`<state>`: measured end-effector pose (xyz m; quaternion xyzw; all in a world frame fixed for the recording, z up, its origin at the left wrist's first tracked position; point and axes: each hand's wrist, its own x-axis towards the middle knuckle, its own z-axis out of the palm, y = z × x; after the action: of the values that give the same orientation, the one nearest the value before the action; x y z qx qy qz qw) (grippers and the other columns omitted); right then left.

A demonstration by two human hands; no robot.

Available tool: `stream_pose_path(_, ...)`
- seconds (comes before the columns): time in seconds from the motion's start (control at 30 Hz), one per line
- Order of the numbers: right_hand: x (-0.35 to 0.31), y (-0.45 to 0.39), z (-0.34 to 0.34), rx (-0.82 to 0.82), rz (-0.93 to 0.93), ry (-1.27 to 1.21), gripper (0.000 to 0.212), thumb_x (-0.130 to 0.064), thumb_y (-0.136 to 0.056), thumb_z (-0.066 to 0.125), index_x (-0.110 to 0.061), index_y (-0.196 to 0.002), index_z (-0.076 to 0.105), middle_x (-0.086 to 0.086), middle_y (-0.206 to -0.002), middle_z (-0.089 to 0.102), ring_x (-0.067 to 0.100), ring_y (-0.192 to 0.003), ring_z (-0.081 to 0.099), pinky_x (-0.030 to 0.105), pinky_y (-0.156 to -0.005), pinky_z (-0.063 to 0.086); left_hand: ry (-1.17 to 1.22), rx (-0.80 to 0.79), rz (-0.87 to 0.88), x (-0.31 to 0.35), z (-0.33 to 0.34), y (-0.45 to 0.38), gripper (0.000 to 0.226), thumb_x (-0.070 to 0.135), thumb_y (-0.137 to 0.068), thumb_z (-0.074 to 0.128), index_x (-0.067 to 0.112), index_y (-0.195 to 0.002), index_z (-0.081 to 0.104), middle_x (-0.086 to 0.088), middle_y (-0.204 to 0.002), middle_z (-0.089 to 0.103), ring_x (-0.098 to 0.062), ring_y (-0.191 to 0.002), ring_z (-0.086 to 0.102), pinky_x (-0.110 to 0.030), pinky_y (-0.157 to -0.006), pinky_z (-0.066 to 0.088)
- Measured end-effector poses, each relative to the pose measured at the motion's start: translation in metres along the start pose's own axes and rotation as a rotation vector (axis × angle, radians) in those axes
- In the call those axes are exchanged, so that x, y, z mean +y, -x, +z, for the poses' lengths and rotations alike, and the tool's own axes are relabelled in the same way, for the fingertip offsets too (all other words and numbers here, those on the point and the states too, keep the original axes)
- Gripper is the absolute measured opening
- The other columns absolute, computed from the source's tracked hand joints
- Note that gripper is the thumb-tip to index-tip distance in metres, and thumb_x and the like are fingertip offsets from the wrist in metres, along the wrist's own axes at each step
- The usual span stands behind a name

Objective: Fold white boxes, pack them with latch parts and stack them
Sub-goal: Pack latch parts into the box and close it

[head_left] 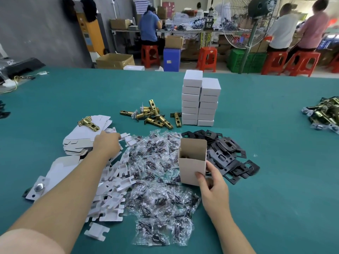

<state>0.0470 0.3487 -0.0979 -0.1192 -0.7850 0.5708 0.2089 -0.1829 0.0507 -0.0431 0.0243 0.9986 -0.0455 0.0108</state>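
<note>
The right hand (pixel 212 182) held an open box (pixel 191 162) upright, thumb on its near face and fingers curled behind its right side, so the grip was closed around the box. The top flap stood up, and something brass showed inside it. The box stood over the edge of a heap of clear screw packets (pixel 157 171), just beside a pile of black strike plates (pixel 227 154) on its right.

The left hand (pixel 108 143) reached forward to the flat white box blanks (pixel 82 138); its fingers pointed down onto small white card inserts (pixel 128 139) at the edge of the blanks, but whether this grip pinched one I cannot tell. One brass latch (pixel 89 123) lay on top of the blanks. More white inserts (pixel 111 189) lay spread under the left forearm.

Farther on the green table (pixel 275 180), a group of brass latches (pixel 152 114) lay near two stacks of closed white boxes (pixel 200 99), which touched each other.
</note>
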Motion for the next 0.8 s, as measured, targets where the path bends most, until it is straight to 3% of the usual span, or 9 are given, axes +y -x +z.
stream_pose_path(0.13, -0.001, 0.0, 0.0, 0.001, 0.0, -0.012, 0.041, -0.027, -0.099, 0.065, -0.045, -0.133, 0.05, -0.024, -0.126, 0.061, 0.008, -0.1, 0.065, 0.026, -0.082, 0.056, 0.125, 0.106, 0.05, 0.01, -0.01, 0.009, 0.029, 0.029, -0.097, 0.053, 0.03, -0.125, 0.061, -0.006, -0.118, 0.065, -0.03, -0.119, 0.047, -0.043, -0.094, 0.042)
stream_pose_path(0.2, -0.001, -0.001, 0.001, 0.0, 0.006, -0.014, 0.042, -0.026, -0.099, 0.065, -0.044, -0.134, 0.051, -0.025, -0.126, 0.061, 0.008, -0.1, 0.065, 0.027, -0.082, 0.056, 0.38, 0.139, 0.089, 0.021, -0.022, 0.019, 0.022, 0.027, -0.099, 0.053, 0.03, -0.119, 0.062, -0.005, -0.117, 0.063, -0.028, -0.102, 0.058, -0.038, -0.08, 0.047)
stream_pose_path(0.3, 0.001, -0.001, 0.001, -0.002, 0.013, -0.006, 0.043, -0.027, -0.099, 0.065, -0.04, -0.138, 0.052, -0.023, -0.127, 0.061, 0.01, -0.097, 0.065, 0.028, -0.082, 0.056, 0.851, 0.083, 0.134, 0.039, -0.039, 0.04, 0.02, 0.022, -0.105, 0.05, 0.03, -0.106, 0.068, 0.001, -0.108, 0.063, -0.017, -0.076, 0.068, -0.027, -0.056, 0.044)
stream_pose_path(0.4, 0.002, -0.001, 0.001, 0.001, 0.016, -0.002, 0.044, -0.027, -0.099, 0.064, -0.033, -0.142, 0.053, -0.023, -0.128, 0.06, 0.008, -0.101, 0.064, 0.024, -0.082, 0.056, 1.233, -0.045, 0.12, 0.056, -0.051, 0.062, 0.028, 0.011, -0.107, 0.046, 0.022, -0.103, 0.072, 0.001, -0.115, 0.062, -0.017, -0.081, 0.077, -0.029, -0.058, 0.054)
stream_pose_path(0.5, 0.002, 0.0, 0.001, -0.001, 0.02, 0.01, 0.046, -0.026, -0.1, 0.064, -0.029, -0.144, 0.053, -0.026, -0.127, 0.059, 0.004, -0.097, 0.064, 0.023, -0.081, 0.055, 1.509, -0.169, 0.056, 0.069, -0.058, 0.078, 0.027, -0.002, -0.103, 0.048, 0.01, -0.105, 0.071, -0.013, -0.113, 0.066, -0.026, -0.089, 0.077, -0.031, -0.068, 0.062)
stream_pose_path(0.6, 0.002, 0.0, 0.001, -0.007, 0.021, 0.008, 0.046, -0.026, -0.1, 0.064, -0.031, -0.144, 0.053, -0.029, -0.123, 0.059, 0.006, -0.092, 0.064, 0.021, -0.078, 0.055, 1.435, -0.149, 0.093, 0.076, -0.058, 0.089, 0.017, 0.007, -0.096, 0.065, 0.018, -0.106, 0.072, -0.006, -0.091, 0.077, -0.026, -0.084, 0.075, -0.043, -0.087, 0.059)
stream_pose_path(0.73, 0.001, 0.0, 0.001, -0.007, 0.011, 0.01, 0.045, -0.026, -0.099, 0.065, -0.03, -0.143, 0.054, -0.03, -0.124, 0.058, 0.004, -0.094, 0.064, 0.017, -0.077, 0.054, 1.38, -0.037, 0.311, 0.083, -0.072, 0.106, 0.026, 0.006, -0.1, 0.059, 0.021, -0.12, 0.068, -0.007, -0.081, 0.074, -0.029, -0.067, 0.07, -0.033, -0.06, 0.059)
stream_pose_path(0.8, 0.001, -0.001, 0.001, -0.006, 0.01, 0.012, 0.044, -0.027, -0.099, 0.065, -0.028, -0.143, 0.055, -0.025, -0.126, 0.06, 0.004, -0.095, 0.064, 0.022, -0.079, 0.056, 1.309, 0.034, 0.44, 0.086, -0.083, 0.115, 0.03, 0.004, -0.101, 0.056, 0.022, -0.125, 0.062, 0.0, -0.087, 0.074, -0.026, -0.062, 0.071, -0.03, -0.052, 0.056)
